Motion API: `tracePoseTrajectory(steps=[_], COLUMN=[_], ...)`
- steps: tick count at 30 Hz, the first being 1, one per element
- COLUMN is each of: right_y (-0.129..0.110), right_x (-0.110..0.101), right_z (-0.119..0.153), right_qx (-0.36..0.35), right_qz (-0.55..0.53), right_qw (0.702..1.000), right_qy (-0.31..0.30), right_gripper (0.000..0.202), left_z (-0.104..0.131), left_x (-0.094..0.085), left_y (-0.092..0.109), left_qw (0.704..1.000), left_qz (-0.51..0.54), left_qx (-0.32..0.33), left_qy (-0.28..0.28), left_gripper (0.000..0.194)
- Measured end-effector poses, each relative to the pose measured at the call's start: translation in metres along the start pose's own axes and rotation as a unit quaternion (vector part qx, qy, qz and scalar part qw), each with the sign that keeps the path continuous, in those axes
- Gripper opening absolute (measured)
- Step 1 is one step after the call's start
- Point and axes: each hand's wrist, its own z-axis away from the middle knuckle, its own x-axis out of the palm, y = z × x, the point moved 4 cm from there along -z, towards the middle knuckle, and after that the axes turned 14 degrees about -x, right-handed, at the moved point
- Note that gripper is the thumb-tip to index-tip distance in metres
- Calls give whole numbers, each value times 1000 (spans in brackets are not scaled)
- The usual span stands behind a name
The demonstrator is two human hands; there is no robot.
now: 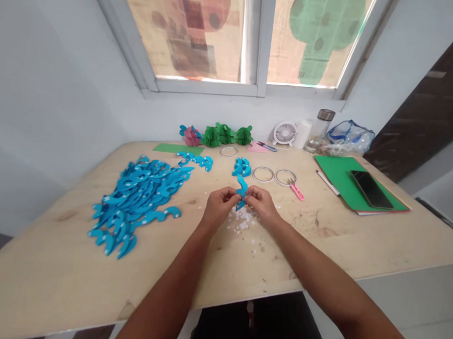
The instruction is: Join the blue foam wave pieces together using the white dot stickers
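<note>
Between my fingertips is a curved blue paper piece, held upright above the table. My left hand pinches its left side, and my right hand pinches its right side. Small white bits lie scattered on the wood just below my hands. A small stack of blue pieces sits right behind the held one. To the left spreads a large heap of similar blue pieces, many with small white squares on them.
Tape rolls and pink-handled snips lie right of my hands. Farther right, a phone rests on green sheets beside a pen. Green paper decorations, a small fan and a bottle stand along the wall.
</note>
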Motion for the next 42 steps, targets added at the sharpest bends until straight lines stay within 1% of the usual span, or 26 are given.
tracePoseTrajectory(steps=[5,8,10,14,18,21,24,30,35,38,42], right_y=[0,3,6,10,10,8,7,6,4,1,0], right_x=[0,-2,-3,-4,-3,-2,-1,-1,1,2,0], right_z=[1,1,1,0,0,0,-1,-1,-1,-2,-1], right_qx=[-4,0,0,-3,0,-3,-3,-4,1,-4,-9], right_qz=[18,25,23,0,0,-8,-13,-22,-39,-41,-20], right_qw=[1000,1000,1000,1000,1000,1000,1000,1000,999,999,1000], right_qy=[1,4,8,9,3,7,11,12,-1,-4,2], right_gripper=[10,14,19,26,15,10,10,15,19,16,11], left_z=[2,4,4,3,-1,-3,-3,-3,-10,-13,-11], left_x=[2,4,4,3,1,1,1,3,2,1,1], left_y=[4,6,7,4,-1,-3,-4,-7,-15,-19,-15], left_qw=[995,993,995,1000,1000,999,999,996,991,988,990], left_qz=[-80,-96,-83,-24,23,29,33,76,119,133,126], left_qx=[51,65,58,19,-9,-15,-17,-46,-67,-73,-67], left_qy=[8,7,4,6,7,5,5,-10,-17,-27,-20], left_gripper=[15,15,15,13,13,13,12,16,17,17,16])
